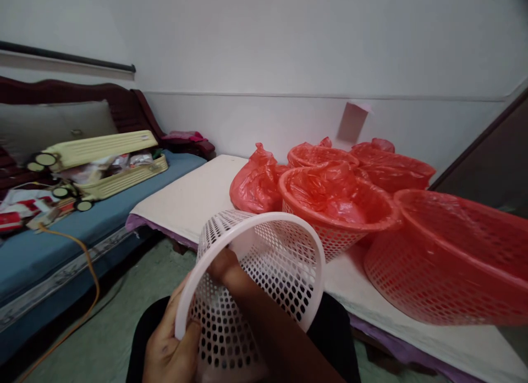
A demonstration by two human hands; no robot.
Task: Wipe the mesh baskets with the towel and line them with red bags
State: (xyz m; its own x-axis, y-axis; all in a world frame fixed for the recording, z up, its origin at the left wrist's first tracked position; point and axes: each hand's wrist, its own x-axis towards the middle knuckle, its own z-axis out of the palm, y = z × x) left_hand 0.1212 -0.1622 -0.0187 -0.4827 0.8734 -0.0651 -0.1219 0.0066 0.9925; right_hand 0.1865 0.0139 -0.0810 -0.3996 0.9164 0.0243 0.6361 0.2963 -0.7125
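Note:
A white perforated plastic basket (284, 262) lies tilted across my lap, its round mouth facing me. My left hand (173, 333) is closed on the left side of its rim, thumb on the inner side and fingers outside. My right forearm reaches through the mouth, and my right hand (225, 266) is curled against the inner left wall. A pale patch shows just beyond that hand, too indistinct to name. What its fingers hold, if anything, is hidden.
Red baskets (445, 256) and an orange-red basket (338, 223), with red plastic bags, stand on a white-topped low bed (185, 201). A knotted red bag (256, 185) sits among them. Left, a blue couch (111, 207) carries an opened cream wheeled case (107, 146); an orange cord (93, 273) hangs down.

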